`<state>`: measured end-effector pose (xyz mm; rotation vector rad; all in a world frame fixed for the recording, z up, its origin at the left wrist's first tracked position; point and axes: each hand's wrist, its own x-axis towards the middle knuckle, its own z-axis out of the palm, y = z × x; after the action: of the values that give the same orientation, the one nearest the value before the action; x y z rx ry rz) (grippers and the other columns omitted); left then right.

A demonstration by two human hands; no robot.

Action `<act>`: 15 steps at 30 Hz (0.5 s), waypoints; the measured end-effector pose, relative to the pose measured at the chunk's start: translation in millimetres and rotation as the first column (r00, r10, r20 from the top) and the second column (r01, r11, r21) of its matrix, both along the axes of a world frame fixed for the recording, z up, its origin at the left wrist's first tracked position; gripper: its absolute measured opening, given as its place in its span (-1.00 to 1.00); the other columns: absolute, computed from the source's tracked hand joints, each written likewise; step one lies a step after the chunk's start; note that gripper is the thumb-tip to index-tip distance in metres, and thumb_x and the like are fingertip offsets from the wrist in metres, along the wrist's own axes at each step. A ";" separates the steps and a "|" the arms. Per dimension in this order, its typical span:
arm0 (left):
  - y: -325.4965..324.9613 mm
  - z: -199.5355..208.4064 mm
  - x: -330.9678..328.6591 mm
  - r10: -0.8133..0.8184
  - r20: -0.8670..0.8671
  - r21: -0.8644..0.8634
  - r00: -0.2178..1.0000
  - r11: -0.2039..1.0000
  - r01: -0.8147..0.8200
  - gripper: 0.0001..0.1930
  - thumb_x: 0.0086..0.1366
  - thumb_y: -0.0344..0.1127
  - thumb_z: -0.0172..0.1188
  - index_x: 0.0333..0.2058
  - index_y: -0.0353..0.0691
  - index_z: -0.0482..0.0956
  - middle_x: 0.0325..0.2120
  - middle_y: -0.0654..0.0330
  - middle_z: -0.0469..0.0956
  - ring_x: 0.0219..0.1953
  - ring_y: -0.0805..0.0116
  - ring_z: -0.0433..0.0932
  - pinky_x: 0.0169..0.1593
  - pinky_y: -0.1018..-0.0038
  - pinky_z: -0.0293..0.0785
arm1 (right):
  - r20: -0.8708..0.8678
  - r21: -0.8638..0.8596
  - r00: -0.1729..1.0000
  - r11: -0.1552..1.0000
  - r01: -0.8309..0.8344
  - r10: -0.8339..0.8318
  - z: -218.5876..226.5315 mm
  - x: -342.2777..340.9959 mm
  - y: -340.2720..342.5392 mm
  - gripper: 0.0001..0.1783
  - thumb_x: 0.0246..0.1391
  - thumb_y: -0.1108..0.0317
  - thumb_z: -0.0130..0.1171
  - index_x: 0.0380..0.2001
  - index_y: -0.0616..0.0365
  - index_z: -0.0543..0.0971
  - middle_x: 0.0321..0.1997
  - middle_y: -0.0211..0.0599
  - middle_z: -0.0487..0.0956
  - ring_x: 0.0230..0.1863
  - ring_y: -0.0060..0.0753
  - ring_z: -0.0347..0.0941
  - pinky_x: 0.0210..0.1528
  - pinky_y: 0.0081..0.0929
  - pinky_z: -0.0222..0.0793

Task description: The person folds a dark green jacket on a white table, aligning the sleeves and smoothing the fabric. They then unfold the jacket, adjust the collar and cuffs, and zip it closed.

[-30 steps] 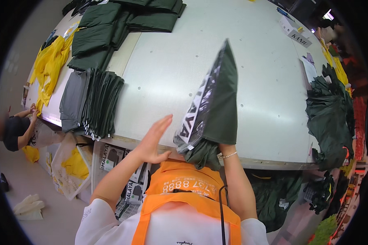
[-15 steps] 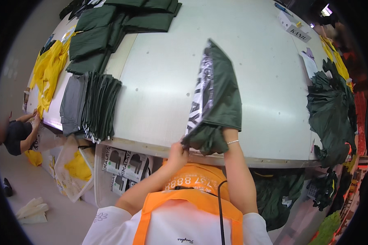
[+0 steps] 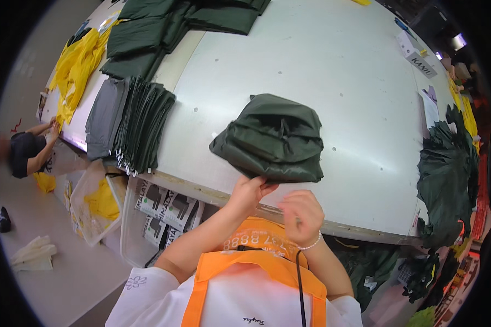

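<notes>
Head view: a folded dark green fabric garment (image 3: 271,139) lies on the pale grey cutting table (image 3: 354,82), near its edge at six o'clock. The left hand (image 3: 249,192) pinches the bundle's near hem at its six o'clock. The right hand (image 3: 301,217) hangs loosely curled just below the edge, holding nothing. Folding looks finished; setting it aside seems likely, perhaps toward the stacked dark green folded pieces (image 3: 142,128) at nine o'clock.

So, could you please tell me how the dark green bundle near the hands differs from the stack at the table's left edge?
The dark green bundle is one loosely folded, rumpled lump; the stack is many flat pieces fanned neatly. The bundle lies at the near edge, touched by the left hand; the stack lies untouched, overhanging the edge. Both are dark green fabric.
</notes>
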<state>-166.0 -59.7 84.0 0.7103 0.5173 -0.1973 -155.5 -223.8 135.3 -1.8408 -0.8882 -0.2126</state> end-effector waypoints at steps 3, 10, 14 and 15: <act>-3.1 -1.2 3.8 -0.099 -0.001 0.232 0.995 0.968 0.096 -0.68 0.27 -0.37 0.01 -0.03 -0.41 0.40 -0.10 0.07 0.48 -0.09 0.30 0.51 -0.01 0.39 0.46 | -0.761 -0.039 0.629 0.979 0.202 -0.161 -30.0 3.4 5.5 -0.73 0.09 0.31 0.13 -0.28 0.34 0.53 -0.29 -0.24 0.58 -0.27 -0.37 0.48 -0.16 -0.54 0.37; 13.9 91.7 21.5 -0.770 -0.241 0.863 0.591 0.108 0.493 -0.70 0.15 -0.19 0.18 -0.23 -0.28 0.59 -0.33 -0.02 0.59 -0.24 0.27 0.57 -0.19 0.43 0.45 | -0.881 0.284 0.467 0.873 0.396 0.075 -60.8 18.3 7.6 -0.71 0.24 0.31 -0.02 -0.20 0.40 0.44 -0.25 -0.25 0.52 -0.20 -0.45 0.47 -0.11 -0.47 0.44; 31.4 108.0 79.9 -0.687 0.156 0.964 0.710 -0.049 -0.260 -0.78 0.15 -0.31 0.16 -0.26 -0.28 0.60 -0.38 0.05 0.60 -0.27 0.09 0.56 -0.19 0.36 0.47 | -0.930 0.273 0.358 0.811 0.518 0.084 -60.7 18.1 9.5 -0.78 0.21 0.42 -0.08 -0.21 0.38 0.43 -0.21 -0.21 0.50 -0.21 -0.40 0.49 -0.11 -0.41 0.49; 32.6 107.8 95.8 -0.724 0.023 0.973 0.689 -0.141 -0.180 -0.77 0.19 -0.28 0.12 -0.26 -0.29 0.60 -0.36 0.03 0.60 -0.27 0.05 0.55 -0.16 0.35 0.46 | -0.934 0.263 0.348 0.816 0.515 0.082 -58.0 17.9 10.2 -0.79 0.20 0.43 -0.09 -0.20 0.38 0.42 -0.19 -0.19 0.49 -0.20 -0.36 0.49 -0.09 -0.39 0.49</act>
<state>-70.3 -27.1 191.8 2.4416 -0.4009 0.0513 -137.6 -213.6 77.3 -1.1921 0.2798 0.3946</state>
